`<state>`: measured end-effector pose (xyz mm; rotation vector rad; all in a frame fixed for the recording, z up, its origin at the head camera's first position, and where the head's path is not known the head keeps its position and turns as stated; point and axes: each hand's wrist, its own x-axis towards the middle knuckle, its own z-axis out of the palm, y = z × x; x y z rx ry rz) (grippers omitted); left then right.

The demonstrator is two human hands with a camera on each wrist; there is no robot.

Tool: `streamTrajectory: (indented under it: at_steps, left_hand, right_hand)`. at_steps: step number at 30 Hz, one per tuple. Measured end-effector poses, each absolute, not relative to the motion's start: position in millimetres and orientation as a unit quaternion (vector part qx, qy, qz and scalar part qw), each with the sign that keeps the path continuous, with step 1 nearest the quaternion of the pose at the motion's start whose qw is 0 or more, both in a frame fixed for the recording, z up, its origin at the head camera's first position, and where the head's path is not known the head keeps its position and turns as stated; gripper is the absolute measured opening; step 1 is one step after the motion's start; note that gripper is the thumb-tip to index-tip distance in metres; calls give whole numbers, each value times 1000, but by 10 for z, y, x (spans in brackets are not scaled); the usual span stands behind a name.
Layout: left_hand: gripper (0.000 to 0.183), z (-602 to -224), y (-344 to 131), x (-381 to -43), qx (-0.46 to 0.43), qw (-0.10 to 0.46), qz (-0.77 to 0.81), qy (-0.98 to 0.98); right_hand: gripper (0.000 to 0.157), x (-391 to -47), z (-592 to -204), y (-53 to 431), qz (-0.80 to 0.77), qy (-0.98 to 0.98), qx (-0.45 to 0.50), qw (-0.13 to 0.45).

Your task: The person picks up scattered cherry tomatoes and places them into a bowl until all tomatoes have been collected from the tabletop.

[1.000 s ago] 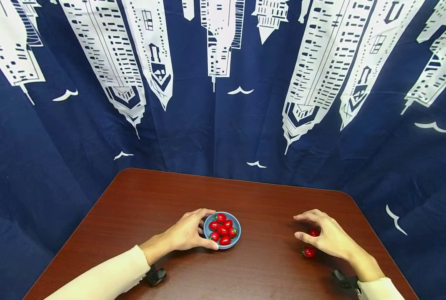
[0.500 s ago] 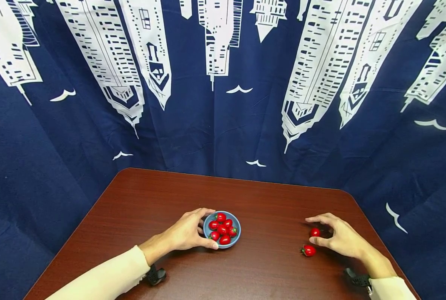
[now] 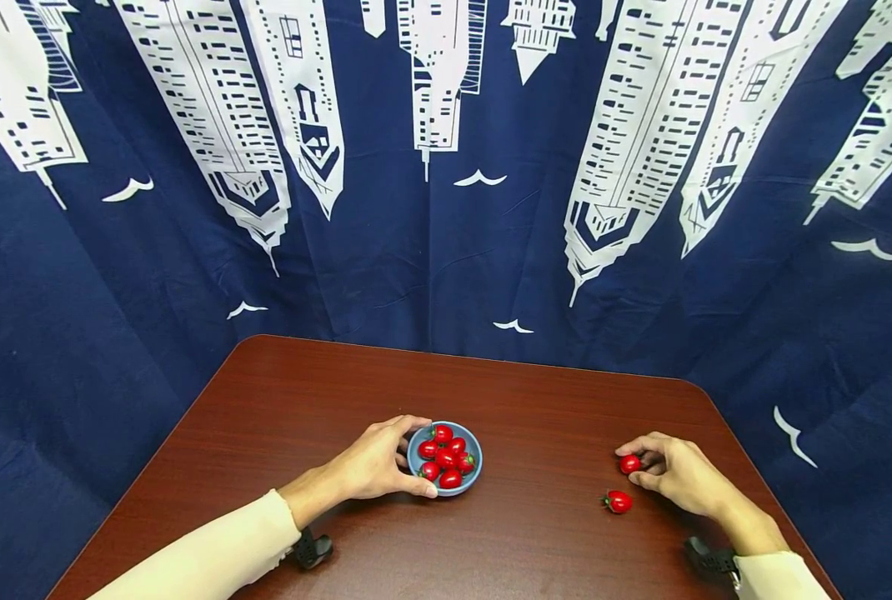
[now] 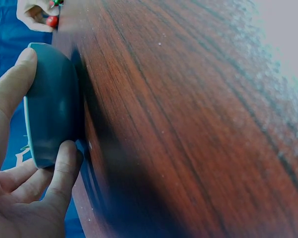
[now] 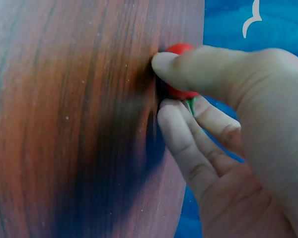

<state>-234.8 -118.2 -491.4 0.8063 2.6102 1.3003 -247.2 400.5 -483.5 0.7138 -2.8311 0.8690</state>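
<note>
My left hand (image 3: 374, 462) grips the side of a small blue bowl (image 3: 458, 492), thumb at the near rim and fingers at the far rim. Several red cherry tomatoes (image 3: 445, 459) lie inside the bowl. In the left wrist view the bowl's outer wall (image 4: 54, 106) shows between thumb and fingers. To the right, my right hand (image 3: 682, 477) pinches a cherry tomato (image 3: 629, 464) low at the table. The right wrist view shows that tomato (image 5: 181, 48) partly hidden behind the thumb, its green stem beside the fingers. Another cherry tomato (image 3: 618, 502) with a green stem lies just nearer.
Both hands work over a brown wooden table (image 3: 536, 533) with rounded far corners. Behind it hangs a dark blue cloth (image 3: 386, 275) printed with white buildings and birds. A black strap device (image 3: 313, 550) sits on the left wrist, and another (image 3: 709, 557) on the right.
My right hand has moved right, back from over the two loose tomatoes, and its fingers have closed around the farther one. The left hand and bowl have stayed in place.
</note>
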Motion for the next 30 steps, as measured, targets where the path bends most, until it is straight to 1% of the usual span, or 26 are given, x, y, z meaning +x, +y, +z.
streamTrajectory:
  at_steps: [6,10,30]
  left_hand:
    - [100,-4910,-1182,-2348,269,57,430,860]
    - [100,-4907,-1182,-2351,268,57,428,861]
    - [100,-4903,-1190,-2342,266,57,424,864]
  right_hand:
    - [33,-2478,-4825,3949,268,-933,223,86]
    - [32,-2477,-4794,3889,265,-933,225,97]
    - [30,-2550,-4643,3324,266,-919,276,92]
